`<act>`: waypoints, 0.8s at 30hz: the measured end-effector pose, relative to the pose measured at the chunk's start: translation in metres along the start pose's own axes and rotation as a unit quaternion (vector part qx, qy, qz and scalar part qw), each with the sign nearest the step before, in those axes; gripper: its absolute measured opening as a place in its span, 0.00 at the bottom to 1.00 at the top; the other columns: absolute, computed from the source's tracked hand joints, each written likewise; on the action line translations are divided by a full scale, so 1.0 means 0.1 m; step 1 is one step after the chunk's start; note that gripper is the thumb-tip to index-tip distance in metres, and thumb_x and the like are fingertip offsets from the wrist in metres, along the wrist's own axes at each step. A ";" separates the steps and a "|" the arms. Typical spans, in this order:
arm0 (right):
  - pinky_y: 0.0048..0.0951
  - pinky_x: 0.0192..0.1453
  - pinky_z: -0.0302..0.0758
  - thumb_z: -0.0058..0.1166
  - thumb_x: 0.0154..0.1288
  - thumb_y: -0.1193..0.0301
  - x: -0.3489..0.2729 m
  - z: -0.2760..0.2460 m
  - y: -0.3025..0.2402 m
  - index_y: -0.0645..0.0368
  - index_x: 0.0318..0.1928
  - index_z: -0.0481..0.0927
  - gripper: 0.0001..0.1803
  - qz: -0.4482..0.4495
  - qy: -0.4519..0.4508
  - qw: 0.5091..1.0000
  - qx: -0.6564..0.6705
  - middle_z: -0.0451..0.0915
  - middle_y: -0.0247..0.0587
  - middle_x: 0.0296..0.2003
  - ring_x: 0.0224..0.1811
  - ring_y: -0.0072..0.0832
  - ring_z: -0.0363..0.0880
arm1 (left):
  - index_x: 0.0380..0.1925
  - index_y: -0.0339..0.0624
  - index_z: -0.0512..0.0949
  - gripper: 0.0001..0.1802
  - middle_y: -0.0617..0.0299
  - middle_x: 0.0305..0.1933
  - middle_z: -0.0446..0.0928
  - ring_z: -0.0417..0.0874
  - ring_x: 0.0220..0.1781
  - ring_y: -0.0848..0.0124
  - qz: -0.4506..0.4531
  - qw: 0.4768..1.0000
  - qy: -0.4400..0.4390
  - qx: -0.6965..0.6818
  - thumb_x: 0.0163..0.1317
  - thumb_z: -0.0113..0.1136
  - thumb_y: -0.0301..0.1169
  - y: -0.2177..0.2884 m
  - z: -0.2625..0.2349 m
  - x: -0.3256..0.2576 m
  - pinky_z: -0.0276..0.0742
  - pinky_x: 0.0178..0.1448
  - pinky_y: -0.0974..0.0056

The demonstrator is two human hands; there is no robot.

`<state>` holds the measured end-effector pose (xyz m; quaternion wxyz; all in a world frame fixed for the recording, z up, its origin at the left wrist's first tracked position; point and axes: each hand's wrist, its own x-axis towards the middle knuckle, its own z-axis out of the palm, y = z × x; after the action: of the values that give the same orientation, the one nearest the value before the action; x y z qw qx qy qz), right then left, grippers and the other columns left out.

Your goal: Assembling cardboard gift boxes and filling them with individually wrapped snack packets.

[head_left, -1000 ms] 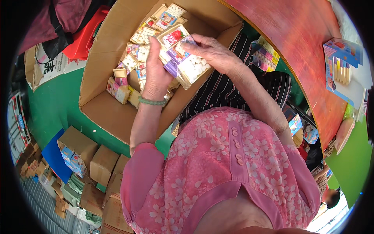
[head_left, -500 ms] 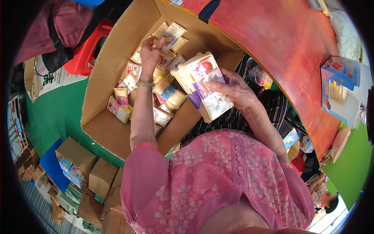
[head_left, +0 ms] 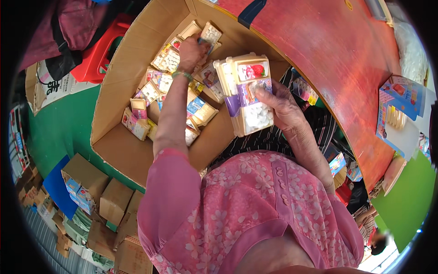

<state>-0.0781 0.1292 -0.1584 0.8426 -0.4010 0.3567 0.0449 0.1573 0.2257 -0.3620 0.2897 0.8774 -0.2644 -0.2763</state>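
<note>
so i'm looking at a person in a pink top [head_left: 232, 196], right hand [head_left: 284, 107] wrapped round a stack [head_left: 245, 98] of clear-fronted trays, thumb on the front one. the stack's up at the right side of the box [head_left: 130, 68], near the red table [head_left: 315, 55]. left hand [head_left: 191, 55] is down in the box, fingers bent over a pack [head_left: 211, 34], can't tell if it's gripped. more packs [head_left: 203, 111] lie jumbled around.
</note>
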 end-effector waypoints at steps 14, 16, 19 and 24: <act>0.43 0.66 0.70 0.55 0.68 0.63 0.22 -0.19 0.15 0.60 0.64 0.67 0.28 -0.028 -0.104 0.986 0.129 0.76 0.44 0.57 0.60 0.36 0.75 | 0.49 0.33 0.76 0.16 0.56 0.43 0.82 0.83 0.42 0.69 0.024 0.564 -0.145 -0.813 0.64 0.58 0.31 0.28 -0.30 -1.39 0.80 0.48 0.65; 0.43 0.66 0.69 0.55 0.68 0.63 0.19 -0.12 0.17 0.60 0.65 0.66 0.28 -0.037 -0.097 0.988 0.116 0.75 0.44 0.58 0.61 0.36 0.74 | 0.48 0.33 0.77 0.14 0.58 0.43 0.82 0.83 0.43 0.73 -0.041 0.623 -0.017 -0.781 0.66 0.57 0.29 0.59 -0.25 -1.55 0.79 0.49 0.68; 0.43 0.67 0.68 0.55 0.68 0.63 0.15 -0.09 0.14 0.61 0.66 0.64 0.30 -0.053 -0.097 0.989 0.099 0.73 0.45 0.60 0.63 0.36 0.72 | 0.47 0.34 0.78 0.12 0.61 0.43 0.82 0.82 0.42 0.76 -0.023 0.640 -0.005 -0.768 0.68 0.56 0.29 0.67 -0.20 -1.64 0.79 0.48 0.70; 0.39 0.67 0.68 0.57 0.68 0.65 0.17 -0.02 0.17 0.65 0.66 0.62 0.32 -0.082 -0.033 0.996 0.013 0.73 0.46 0.60 0.62 0.36 0.73 | 0.47 0.36 0.78 0.11 0.64 0.41 0.81 0.78 0.39 0.81 0.044 0.724 0.036 -0.688 0.70 0.54 0.29 0.78 -0.11 -1.80 0.77 0.47 0.73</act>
<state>-0.0725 0.1358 -0.1806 0.8599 -0.4162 0.2953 -0.0158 0.0135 0.2876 -0.2440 0.8347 0.4342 -0.0301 -0.3375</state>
